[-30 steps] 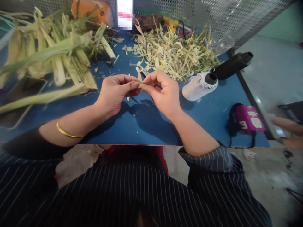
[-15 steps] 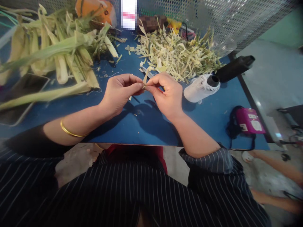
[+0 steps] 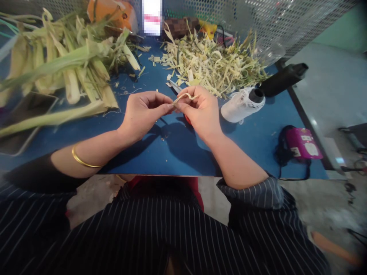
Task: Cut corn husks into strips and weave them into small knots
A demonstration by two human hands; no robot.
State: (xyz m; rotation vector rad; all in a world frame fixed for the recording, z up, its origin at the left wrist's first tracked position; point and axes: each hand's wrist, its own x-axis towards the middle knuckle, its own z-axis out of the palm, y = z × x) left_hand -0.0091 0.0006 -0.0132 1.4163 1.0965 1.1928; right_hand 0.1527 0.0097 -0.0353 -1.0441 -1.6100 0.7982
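Note:
Over the middle of the blue table, my left hand [image 3: 140, 114] and my right hand [image 3: 200, 112] meet fingertip to fingertip. Both pinch a thin, pale strip of corn husk [image 3: 185, 95]. Its loose end curls over the fingers of my right hand. Partly hidden behind that hand lies a pair of scissors [image 3: 174, 86], with a bit of red handle showing below the palm. Beyond the hands spreads a heap of shredded husk strips [image 3: 212, 63]. Whole corn husks [image 3: 71, 72] are piled to the left of my left hand.
To the right stand a white thread cone [image 3: 239, 107] and a black cone [image 3: 283, 81]. A magenta box [image 3: 305, 143] with a black cord sits near the right edge. A dark flat panel [image 3: 25, 118] lies under the husks, and an orange bag [image 3: 114, 15] is at the back.
The strip's free end stood upright between the hands and now bends to the right across my right fingers. Red of the scissors' handle has come into sight. Both hands keep their pinch.

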